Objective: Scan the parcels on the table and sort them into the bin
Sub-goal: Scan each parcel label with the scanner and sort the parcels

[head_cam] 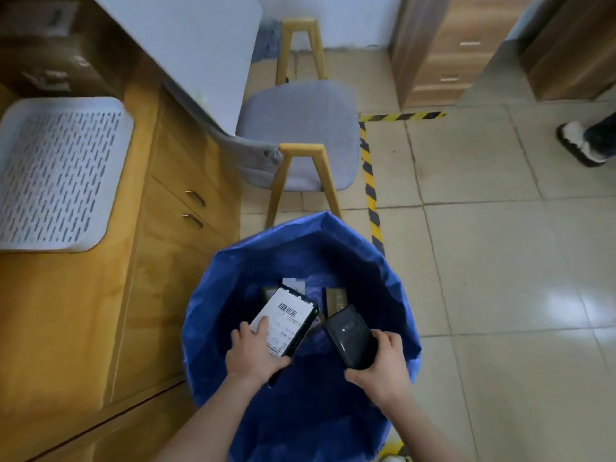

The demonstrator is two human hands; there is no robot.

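Both hands worked over the blue bin.
Left hand gripped the parcel, label up, long axis angled up-right, above the bin; right hand clasped the scanner.

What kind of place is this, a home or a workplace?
Probably a small parcel-sorting workroom: the left hand holds a labelled parcel over a blue bin, the right hand grips a handheld scanner, and yellow-black hazard tape marks the tiled floor.
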